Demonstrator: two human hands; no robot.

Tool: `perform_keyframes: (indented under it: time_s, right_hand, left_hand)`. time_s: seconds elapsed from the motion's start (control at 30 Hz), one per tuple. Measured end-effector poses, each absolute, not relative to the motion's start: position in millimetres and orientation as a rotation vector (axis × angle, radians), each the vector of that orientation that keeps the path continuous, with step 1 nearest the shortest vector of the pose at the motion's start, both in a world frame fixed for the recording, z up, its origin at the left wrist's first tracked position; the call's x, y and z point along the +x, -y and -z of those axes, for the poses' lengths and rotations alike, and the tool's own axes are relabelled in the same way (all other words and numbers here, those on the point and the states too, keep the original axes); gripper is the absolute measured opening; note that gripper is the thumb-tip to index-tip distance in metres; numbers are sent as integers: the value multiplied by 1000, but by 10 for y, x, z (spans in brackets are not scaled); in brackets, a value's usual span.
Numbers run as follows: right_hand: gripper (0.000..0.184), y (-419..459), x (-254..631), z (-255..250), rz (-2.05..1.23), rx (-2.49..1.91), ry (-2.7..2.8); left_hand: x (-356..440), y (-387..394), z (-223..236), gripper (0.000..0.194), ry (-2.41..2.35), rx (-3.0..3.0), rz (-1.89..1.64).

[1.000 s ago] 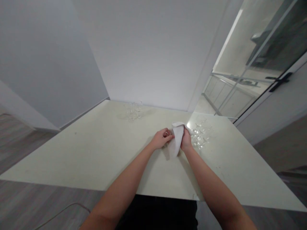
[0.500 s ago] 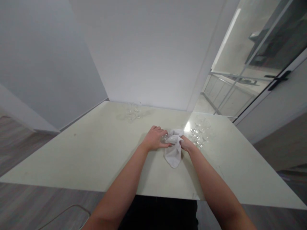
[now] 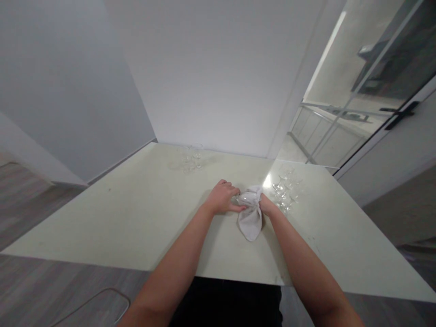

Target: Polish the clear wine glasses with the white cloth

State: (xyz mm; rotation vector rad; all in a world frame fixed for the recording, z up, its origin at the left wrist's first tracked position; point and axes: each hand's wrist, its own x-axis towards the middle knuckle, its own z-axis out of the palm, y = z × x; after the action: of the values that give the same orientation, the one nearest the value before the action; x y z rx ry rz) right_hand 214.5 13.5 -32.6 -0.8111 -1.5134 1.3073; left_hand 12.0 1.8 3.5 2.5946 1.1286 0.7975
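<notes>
My left hand (image 3: 222,198) is curled round a small clear glass (image 3: 240,198) above the middle of the pale table (image 3: 136,213). Against the glass's other end my right hand (image 3: 267,205) presses a white cloth (image 3: 251,218), fingers closed on it. The loose end of the cloth hangs down toward me. The cloth hides most of the glass.
Several clear stemmed glasses (image 3: 285,190) stand on the table just right of my hands. Another cluster of clear glasses (image 3: 190,159) stands at the far edge by the white wall. A glass sliding door (image 3: 357,95) is at the right. A cable (image 3: 102,295) lies on the grey floor.
The cloth, held upright a second ago, now wraps the glass's end and droops. My left hand has closed over the glass. Both hands stay at the same spot.
</notes>
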Motion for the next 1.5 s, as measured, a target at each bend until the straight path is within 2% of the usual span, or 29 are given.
perform_keyframes:
  time_s: [0.4,0.77,0.93,1.17,1.4,1.5]
  right_hand:
    - [22,-148,2156,352,-1551,-804,1455]
    - [17,-145,2155,337,-1369,-909,1515]
    - [22,-108,2164,356,-1448,-1019,1554]
    - [27,-148,2213,339,-1417,-932,1795]
    - [31,-157,2180,389,-1343,-995,1650]
    - [32,-124,2156,357,-1430,-1038,1579]
  left_hand:
    - [90,-25,-54,39,-1167,2773,-681]
    - [98,-46,-15,38,-1100,2617,-830]
    - [93,-47,-44,44,-1213,2833,-703]
    - [125,-29,-40,47,-1190,3016,-593]
    - [129,-42,-27,46,-1203,2948,-680]
    - [111,-50,-33,45,-1191,2881,-736]
